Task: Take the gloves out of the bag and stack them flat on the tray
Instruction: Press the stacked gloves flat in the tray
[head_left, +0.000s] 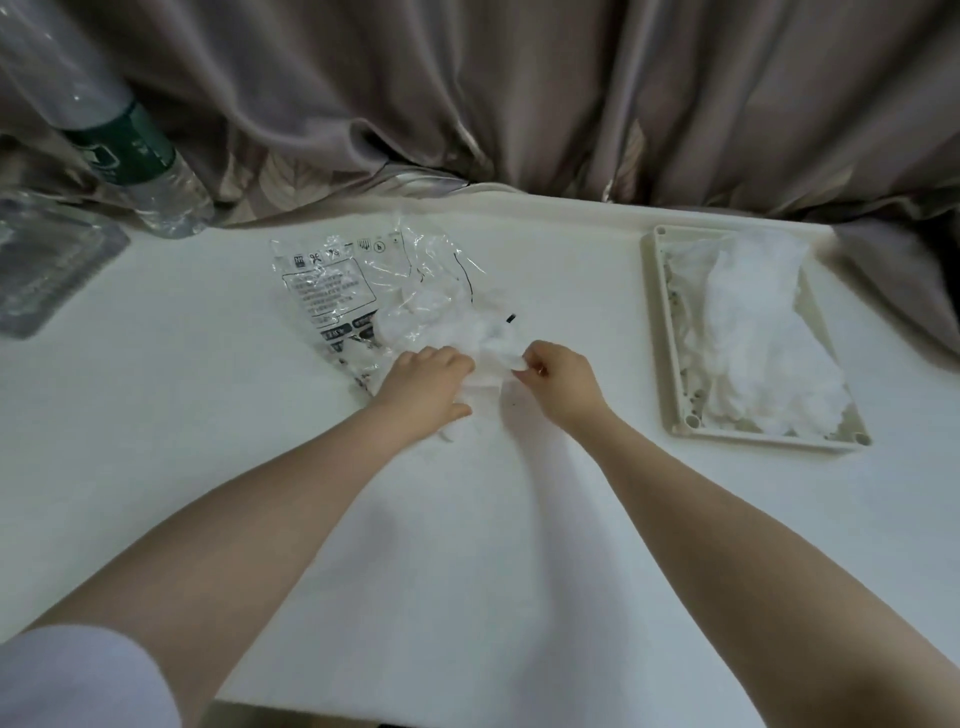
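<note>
A clear plastic bag (337, 283) with printed text lies crumpled on the white table, with thin translucent white gloves (441, 317) bunched at its open near end. My left hand (428, 387) presses down on the bag's mouth and the gloves there. My right hand (558, 382) pinches the edge of one glove (501, 358) between thumb and fingers, right beside the left hand. At the right stands a cream rectangular tray (670, 343) holding a pile of white gloves (763, 332).
A clear water bottle (119, 140) with a green label leans at the back left, beside a clear plastic lid or container (47, 270). A grey-brown curtain (519, 93) hangs along the table's far edge. The table's near edge runs along the bottom.
</note>
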